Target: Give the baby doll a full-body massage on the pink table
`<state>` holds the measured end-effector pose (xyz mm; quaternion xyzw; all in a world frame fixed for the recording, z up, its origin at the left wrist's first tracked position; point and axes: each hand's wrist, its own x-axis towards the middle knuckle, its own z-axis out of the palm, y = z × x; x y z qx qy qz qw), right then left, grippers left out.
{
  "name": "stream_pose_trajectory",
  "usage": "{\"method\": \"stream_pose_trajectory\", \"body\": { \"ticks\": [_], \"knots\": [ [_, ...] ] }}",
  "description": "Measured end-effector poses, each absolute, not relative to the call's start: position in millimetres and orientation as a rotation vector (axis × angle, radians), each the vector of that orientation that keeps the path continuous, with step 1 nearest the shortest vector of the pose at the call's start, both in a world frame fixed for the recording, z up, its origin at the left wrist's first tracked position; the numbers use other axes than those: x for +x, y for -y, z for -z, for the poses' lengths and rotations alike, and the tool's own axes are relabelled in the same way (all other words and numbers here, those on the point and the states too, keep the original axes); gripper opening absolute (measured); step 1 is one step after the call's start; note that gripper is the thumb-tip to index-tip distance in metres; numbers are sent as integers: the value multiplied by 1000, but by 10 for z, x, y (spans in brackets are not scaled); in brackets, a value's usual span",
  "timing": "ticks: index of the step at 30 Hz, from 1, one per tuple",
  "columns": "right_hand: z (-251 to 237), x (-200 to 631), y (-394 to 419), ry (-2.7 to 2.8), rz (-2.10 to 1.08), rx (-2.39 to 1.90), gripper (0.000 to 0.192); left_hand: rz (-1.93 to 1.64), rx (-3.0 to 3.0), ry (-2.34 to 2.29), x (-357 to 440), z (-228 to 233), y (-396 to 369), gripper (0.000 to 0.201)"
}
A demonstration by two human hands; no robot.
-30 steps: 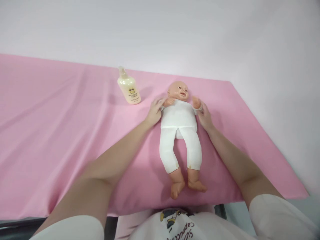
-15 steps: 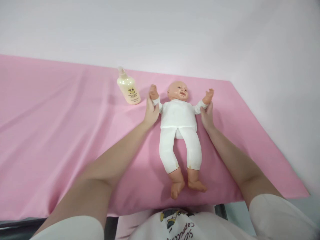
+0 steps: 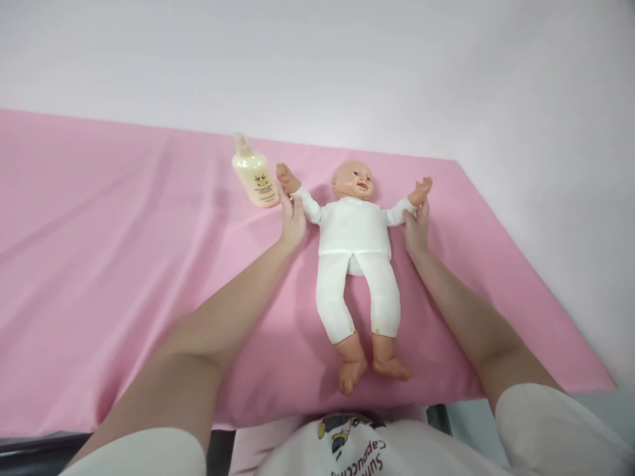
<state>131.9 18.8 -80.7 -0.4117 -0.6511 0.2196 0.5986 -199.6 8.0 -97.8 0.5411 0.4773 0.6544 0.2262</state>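
A baby doll (image 3: 354,238) in a white suit lies on its back on the pink sheet (image 3: 124,251), head toward the wall, bare feet toward me. Its arms are spread out to both sides. My left hand (image 3: 292,218) grips the doll's arm on the left, by the wrist. My right hand (image 3: 417,225) grips the doll's other arm, just below its raised hand. A cream lotion bottle (image 3: 254,173) with a pump top stands just left of my left hand.
The pink sheet covers a table that ends at a white wall behind and on the right. The sheet's front edge runs close to my body, with a dark frame (image 3: 436,416) showing below it.
The doll's arms were folded on its chest, then raised, and now are spread wide apart. Both my hands moved outward with them, the left one nearing the bottle.
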Motion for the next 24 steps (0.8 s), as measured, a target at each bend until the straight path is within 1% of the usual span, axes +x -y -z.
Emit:
{"method": "stream_pose_trajectory", "body": {
  "ticks": [1,3,6,7,10,14,17,21,24],
  "knots": [
    [777,1298,-157,1520,-536,-941,75,-1781,1552,-1311,-1957,949,-52,77],
    [759,1262,-118,1607,-575,-959,68,-1667,1744,-1296,-1887,910,-13,74],
    [818,1224,-122,1799,-567,-1007,48,-1398,2051,-1298,-1816,893,4,59],
    [845,1215,-133,1843,-549,-1004,45,-1338,2111,-1305,-1803,895,2,54],
    [899,1199,-163,1869,-505,-989,48,-1291,2195,-1324,-1795,910,-14,48],
    [898,1198,-159,1808,-504,-992,48,-1298,2184,-1329,-1822,924,-15,49],
    [890,1209,-150,1694,-540,-1017,48,-1382,2107,-1340,-1837,918,17,58],
    [910,1256,-191,1524,-589,-1037,60,-1566,1951,-1336,-1872,934,19,72],
    [989,1335,-282,1433,-600,-1028,67,-1650,1801,-1302,-1948,1008,-74,74]
  ]
}}
